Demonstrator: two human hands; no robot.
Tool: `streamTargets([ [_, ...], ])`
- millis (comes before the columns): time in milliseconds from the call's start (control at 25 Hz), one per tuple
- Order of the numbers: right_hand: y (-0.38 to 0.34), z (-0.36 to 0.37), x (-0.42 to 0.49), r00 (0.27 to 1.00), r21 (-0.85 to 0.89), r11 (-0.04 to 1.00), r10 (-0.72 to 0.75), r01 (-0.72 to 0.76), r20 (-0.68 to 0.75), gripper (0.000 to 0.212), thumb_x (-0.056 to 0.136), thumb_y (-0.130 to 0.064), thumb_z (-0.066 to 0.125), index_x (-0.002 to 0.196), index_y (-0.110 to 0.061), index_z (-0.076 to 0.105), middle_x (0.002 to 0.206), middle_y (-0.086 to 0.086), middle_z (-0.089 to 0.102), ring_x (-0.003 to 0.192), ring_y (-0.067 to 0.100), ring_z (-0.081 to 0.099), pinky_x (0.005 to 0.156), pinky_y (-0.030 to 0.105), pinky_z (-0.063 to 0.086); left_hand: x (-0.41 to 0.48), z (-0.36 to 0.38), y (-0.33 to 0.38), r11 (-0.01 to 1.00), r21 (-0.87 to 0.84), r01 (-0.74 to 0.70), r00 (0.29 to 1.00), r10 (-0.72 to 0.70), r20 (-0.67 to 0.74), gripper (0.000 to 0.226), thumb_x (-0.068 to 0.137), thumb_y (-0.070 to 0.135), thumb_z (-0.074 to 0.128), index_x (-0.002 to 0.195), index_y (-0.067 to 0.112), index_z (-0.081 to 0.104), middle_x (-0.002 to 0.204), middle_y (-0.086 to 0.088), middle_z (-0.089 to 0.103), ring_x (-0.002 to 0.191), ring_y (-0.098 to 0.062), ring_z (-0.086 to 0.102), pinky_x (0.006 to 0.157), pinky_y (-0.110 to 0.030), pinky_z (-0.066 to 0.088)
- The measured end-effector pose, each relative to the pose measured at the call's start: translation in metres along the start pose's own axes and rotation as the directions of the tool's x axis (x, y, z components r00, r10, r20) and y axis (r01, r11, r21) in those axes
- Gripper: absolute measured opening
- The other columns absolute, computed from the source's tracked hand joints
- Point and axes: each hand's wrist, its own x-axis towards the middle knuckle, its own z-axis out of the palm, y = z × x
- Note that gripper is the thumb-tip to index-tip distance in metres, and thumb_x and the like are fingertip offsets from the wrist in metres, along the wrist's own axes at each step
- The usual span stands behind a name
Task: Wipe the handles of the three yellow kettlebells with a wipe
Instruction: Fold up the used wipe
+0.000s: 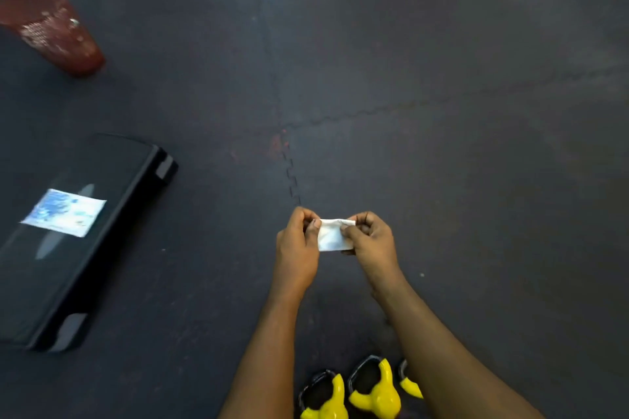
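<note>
Both hands, left (297,245) and right (369,241), pinch a folded white wipe (331,235) over open dark floor (442,112). Black step platform (85,241) far left, red bin (54,31) beyond; three yellow kettlebells (372,389) below forearms (partly hidden).

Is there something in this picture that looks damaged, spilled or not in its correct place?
Only a reddish worn patch on the floor mats, where their seams meet. The red basket stands upright; the wipe packet lies flat.
</note>
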Motion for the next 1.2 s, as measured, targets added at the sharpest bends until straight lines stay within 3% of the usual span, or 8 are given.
streamTargets([
  [280,-0.248,0.051,-0.154,0.982,-0.079,0.995,-0.042,0.057,0.183,0.003,0.086,-0.004,0.061,0.084,-0.005,0.058,0.073,0.004,0.066,0.07,0.013,0.062,0.062,0.033,0.05,-0.065,-0.216,0.206,0.999,-0.02,0.043,0.997,-0.044,-0.058,0.01,0.096,0.019,0.051,0.086,0.019,0.051,0.069,0.001,0.059,0.061,-0.014,0.055,0.058,-0.039,0.047],
  [520,-0.379,0.122,-0.248,0.938,-0.093,0.975,-0.164,0.201,0.305,0.005,0.086,-0.006,0.061,0.082,-0.007,0.059,0.072,0.004,0.063,0.068,0.012,0.059,0.058,0.031,0.05,-0.083,-0.371,0.292,0.998,0.031,-0.05,0.986,0.055,-0.16,0.009,0.095,0.019,0.052,0.086,0.021,0.052,0.068,0.005,0.057,0.062,-0.011,0.055,0.06,-0.033,0.044],
  [680,-0.421,0.148,-0.261,0.916,-0.094,0.964,-0.202,0.249,0.347,0.006,0.086,-0.011,0.062,0.085,-0.006,0.059,0.079,0.009,0.067,0.074,0.015,0.064,0.061,0.034,0.054,-0.073,-0.416,0.317,0.996,0.052,-0.069,0.978,0.078,-0.194,0.011,0.096,0.022,0.05,0.085,0.023,0.051,0.069,0.007,0.057,0.065,-0.008,0.053,0.055,-0.024,0.036],
  [880,-0.457,0.167,-0.235,0.909,-0.094,0.954,-0.237,0.285,0.344,0.007,0.087,-0.01,0.062,0.087,-0.004,0.059,0.079,0.011,0.067,0.074,0.017,0.064,0.058,0.032,0.054,-0.027,-0.435,0.335,0.994,0.047,-0.096,0.977,0.103,-0.188,0.011,0.095,0.023,0.05,0.084,0.024,0.05,0.066,0.003,0.058,0.06,-0.01,0.052,0.055,-0.028,0.04],
  [1080,-0.48,0.205,-0.162,0.916,-0.074,0.956,-0.249,0.285,0.314,0.006,0.087,-0.009,0.062,0.086,-0.003,0.059,0.077,0.008,0.066,0.073,0.018,0.063,0.056,0.032,0.053,0.06,-0.443,0.337,0.989,0.071,-0.13,0.978,0.14,-0.152,0.01,0.095,0.021,0.051,0.085,0.021,0.052,0.068,0.003,0.059,0.059,-0.006,0.051,0.055,-0.025,0.038],
  [1200,-0.512,0.24,-0.093,0.906,-0.068,0.949,-0.272,0.309,0.324,0.005,0.086,-0.009,0.063,0.086,-0.004,0.06,0.076,0.007,0.067,0.072,0.019,0.063,0.055,0.031,0.052,0.138,-0.449,0.344,0.987,0.072,-0.142,0.977,0.152,-0.153,0.01,0.095,0.02,0.05,0.084,0.021,0.052,0.069,0.001,0.06,0.063,-0.012,0.054,0.059,-0.033,0.045],
])
